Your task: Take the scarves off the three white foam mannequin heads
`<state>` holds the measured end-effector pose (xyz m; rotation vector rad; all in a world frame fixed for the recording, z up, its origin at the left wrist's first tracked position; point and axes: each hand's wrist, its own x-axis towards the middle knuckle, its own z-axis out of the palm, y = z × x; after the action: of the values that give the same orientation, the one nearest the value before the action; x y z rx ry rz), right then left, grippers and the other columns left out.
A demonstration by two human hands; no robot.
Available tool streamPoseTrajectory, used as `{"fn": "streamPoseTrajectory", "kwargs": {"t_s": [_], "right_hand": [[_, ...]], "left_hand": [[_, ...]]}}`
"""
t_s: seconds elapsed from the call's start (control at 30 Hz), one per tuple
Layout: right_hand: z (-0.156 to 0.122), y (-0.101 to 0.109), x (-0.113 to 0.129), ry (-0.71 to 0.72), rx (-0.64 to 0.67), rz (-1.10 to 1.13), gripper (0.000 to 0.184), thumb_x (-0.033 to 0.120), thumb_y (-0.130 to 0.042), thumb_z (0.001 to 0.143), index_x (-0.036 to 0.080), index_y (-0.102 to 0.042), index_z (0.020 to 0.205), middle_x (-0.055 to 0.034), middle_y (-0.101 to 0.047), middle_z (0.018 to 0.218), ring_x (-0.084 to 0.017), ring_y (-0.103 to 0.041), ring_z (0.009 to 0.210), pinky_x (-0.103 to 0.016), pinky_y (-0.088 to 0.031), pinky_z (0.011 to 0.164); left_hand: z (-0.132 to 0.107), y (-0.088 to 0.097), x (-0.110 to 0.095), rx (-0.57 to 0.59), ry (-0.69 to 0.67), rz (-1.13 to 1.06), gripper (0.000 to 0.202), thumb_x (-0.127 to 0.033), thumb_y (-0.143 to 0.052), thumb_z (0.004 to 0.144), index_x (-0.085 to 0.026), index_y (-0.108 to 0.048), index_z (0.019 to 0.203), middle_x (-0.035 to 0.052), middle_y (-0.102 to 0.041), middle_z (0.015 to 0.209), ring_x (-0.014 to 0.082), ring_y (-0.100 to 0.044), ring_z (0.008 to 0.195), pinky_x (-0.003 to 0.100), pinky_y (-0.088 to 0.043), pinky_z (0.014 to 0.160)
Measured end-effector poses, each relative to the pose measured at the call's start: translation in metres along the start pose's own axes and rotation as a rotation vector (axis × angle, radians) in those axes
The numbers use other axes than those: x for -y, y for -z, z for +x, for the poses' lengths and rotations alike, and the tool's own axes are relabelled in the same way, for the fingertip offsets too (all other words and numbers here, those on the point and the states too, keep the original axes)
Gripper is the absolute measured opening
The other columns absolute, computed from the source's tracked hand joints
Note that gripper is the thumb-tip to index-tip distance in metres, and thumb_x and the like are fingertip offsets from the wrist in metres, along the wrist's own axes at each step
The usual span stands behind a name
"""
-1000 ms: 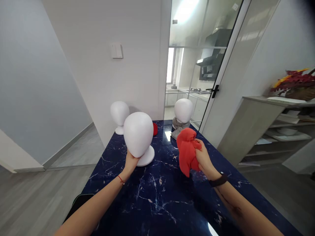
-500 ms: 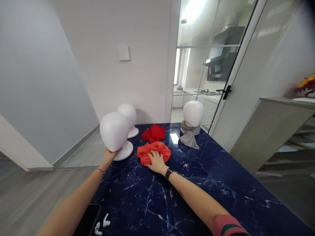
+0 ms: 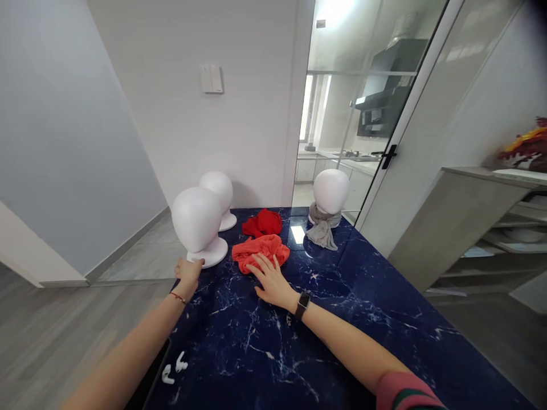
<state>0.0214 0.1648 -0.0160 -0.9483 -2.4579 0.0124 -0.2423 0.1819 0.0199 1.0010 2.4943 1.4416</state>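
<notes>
A white foam mannequin head point(image 3: 196, 219) stands upright on its round base at the table's left edge. Beside that base is my left hand point(image 3: 188, 273), fingers loosely apart and the thumb near the rim; whether it touches the base I cannot tell. My right hand point(image 3: 273, 285) is open with spread fingers, its tips at the front edge of a crumpled coral-red scarf point(image 3: 261, 249). Behind this scarf lies a bunched darker red scarf point(image 3: 264, 223). At the back right, a grey scarf point(image 3: 322, 233) is wrapped around the neck of another mannequin head point(image 3: 331, 191).
Another white mannequin head point(image 3: 217, 193) stands behind the left one, close to the wall. White earbuds point(image 3: 174, 367) lie at the front left beside a dark phone point(image 3: 156, 373), partly hidden by my left arm. A glass door point(image 3: 342, 114) rises behind the dark blue marbled table point(image 3: 273, 353).
My left hand has come off the near mannequin head's neck and moved back toward me. My right hand has drawn back from the coral scarf's middle to its edge. The view has shifted slightly.
</notes>
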Motion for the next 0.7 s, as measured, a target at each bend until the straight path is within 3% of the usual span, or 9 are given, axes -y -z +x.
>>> {"fn": "streamPoseTrajectory", "kwargs": {"t_s": [0.07,0.13,0.23,0.37,0.43,0.5,0.6,0.7], "right_hand": [[-0.025,0.020,0.007,0.142,0.041,0.046,0.056,0.018,-0.050,0.080,0.024,-0.039,0.135,-0.0058,-0.029,0.147,-0.022,-0.021,0.136,-0.048,-0.013,0.112],[-0.047,0.035,0.007,0.196,0.080,0.106,0.052,0.013,-0.044,0.081,0.022,-0.042,0.132,-0.0062,-0.037,0.142,-0.018,-0.031,0.131,-0.041,-0.024,0.110],[-0.074,0.050,-0.011,0.083,0.071,0.184,0.049,0.010,-0.043,0.081,0.020,-0.044,0.129,-0.0082,-0.045,0.135,-0.018,-0.041,0.123,-0.037,-0.035,0.103],[-0.104,0.055,-0.059,-0.190,-0.078,0.313,0.048,0.013,-0.045,0.080,0.021,-0.044,0.128,-0.0092,-0.050,0.126,-0.019,-0.049,0.114,-0.038,-0.041,0.099],[-0.118,0.053,-0.083,-0.328,-0.171,0.382,0.044,0.016,-0.045,0.081,0.021,-0.045,0.125,-0.0090,-0.053,0.120,-0.018,-0.057,0.102,-0.038,-0.047,0.092],[-0.128,0.051,-0.105,-0.464,-0.261,0.449,0.038,0.021,-0.046,0.081,0.021,-0.047,0.119,-0.0089,-0.055,0.116,-0.017,-0.061,0.090,-0.037,-0.050,0.083],[-0.129,0.048,-0.133,-0.639,-0.408,0.539,0.032,0.031,-0.052,0.080,0.019,-0.051,0.109,-0.0090,-0.060,0.107,-0.018,-0.063,0.084,-0.036,-0.051,0.078],[-0.110,0.048,-0.165,-0.765,-0.561,0.534,0.031,0.035,-0.056,0.075,0.018,-0.054,0.100,-0.0082,-0.064,0.098,-0.019,-0.062,0.088,-0.035,-0.048,0.083]], "left_hand": [[-0.031,-0.004,-0.011,-0.013,0.028,-0.055,0.062,-0.020,-0.066,0.064,-0.009,-0.042,0.120,0.0214,-0.050,0.121,0.0349,-0.043,0.120,0.050,-0.034,0.099],[-0.074,-0.012,-0.029,0.058,-0.065,-0.246,0.059,-0.019,-0.060,0.069,-0.015,-0.039,0.123,0.0150,-0.047,0.126,0.0265,-0.044,0.120,0.042,-0.035,0.101],[-0.148,-0.026,-0.059,0.311,-0.387,-0.515,0.046,-0.012,-0.050,0.075,-0.020,-0.043,0.119,0.0097,-0.049,0.124,0.0206,-0.048,0.115,0.037,-0.039,0.099],[-0.221,-0.047,-0.071,0.585,-0.981,-0.419,0.037,-0.005,-0.042,0.078,-0.020,-0.051,0.110,0.0080,-0.056,0.113,0.0191,-0.051,0.107,0.037,-0.040,0.096],[-0.237,-0.057,-0.065,0.700,-1.211,-0.315,0.032,-0.003,-0.041,0.077,-0.019,-0.056,0.100,0.0082,-0.059,0.105,0.0192,-0.052,0.099,0.036,-0.043,0.089],[-0.242,-0.065,-0.057,0.783,-1.303,-0.233,0.026,-0.003,-0.041,0.077,-0.018,-0.057,0.089,0.0074,-0.060,0.095,0.0182,-0.054,0.089,0.033,-0.045,0.081],[-0.242,-0.072,-0.051,0.852,-1.257,-0.207,0.024,-0.002,-0.039,0.077,-0.018,-0.056,0.081,0.0049,-0.057,0.084,0.0154,-0.053,0.079,0.027,-0.045,0.072],[-0.241,-0.074,-0.052,0.876,-1.214,-0.224,0.024,0.000,-0.038,0.075,-0.018,-0.053,0.078,0.0037,-0.056,0.081,0.0144,-0.052,0.076,0.025,-0.043,0.070]]}}
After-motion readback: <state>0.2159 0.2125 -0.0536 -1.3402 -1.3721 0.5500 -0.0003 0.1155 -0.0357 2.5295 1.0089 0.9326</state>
